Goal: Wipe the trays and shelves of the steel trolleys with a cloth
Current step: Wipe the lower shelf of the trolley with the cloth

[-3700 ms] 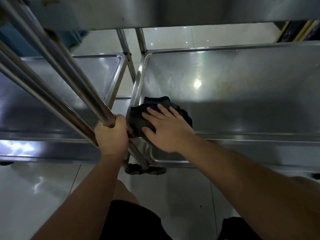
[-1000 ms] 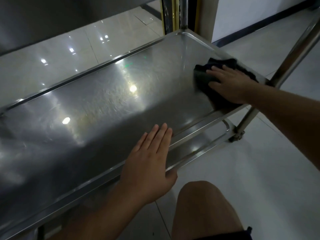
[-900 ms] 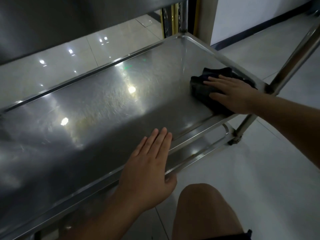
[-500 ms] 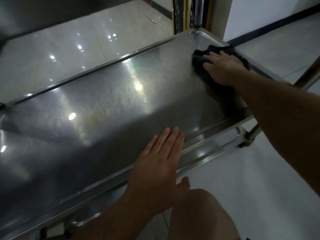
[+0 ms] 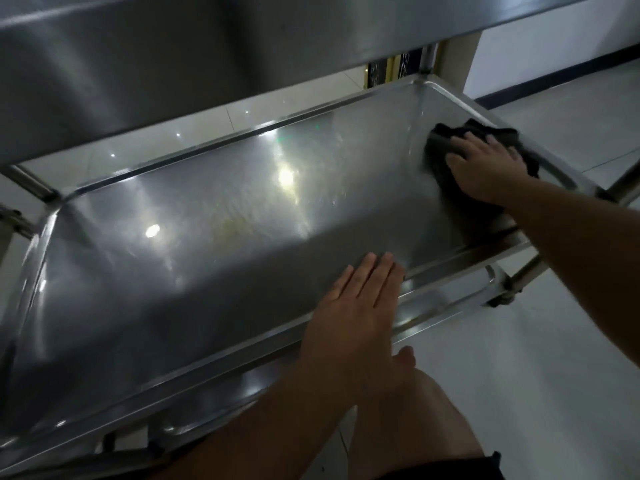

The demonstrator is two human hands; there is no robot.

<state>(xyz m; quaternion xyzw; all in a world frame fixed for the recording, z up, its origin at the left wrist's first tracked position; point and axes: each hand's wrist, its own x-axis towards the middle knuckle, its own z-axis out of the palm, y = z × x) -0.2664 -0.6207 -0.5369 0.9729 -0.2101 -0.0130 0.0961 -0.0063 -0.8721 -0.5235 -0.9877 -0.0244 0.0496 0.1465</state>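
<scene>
A steel trolley's lower tray (image 5: 207,244) fills the head view, shiny with light reflections. My right hand (image 5: 485,168) presses flat on a dark cloth (image 5: 440,147) at the tray's right end, against the side wall. My left hand (image 5: 356,317) lies flat, fingers together, over the tray's near rim, holding nothing. The cloth is partly hidden under my right palm.
The underside of the upper shelf (image 5: 207,46) hangs close over the tray at the top. A trolley leg with a castor (image 5: 505,296) stands at the right front. My bare knee (image 5: 426,424) is just below the rim. Pale tiled floor (image 5: 519,358) spreads to the right.
Since 3.7 s ago my left hand left the trolley post and the cloth went from the tray's left end to its right end. In the last second the cloth slid back and forth there.
</scene>
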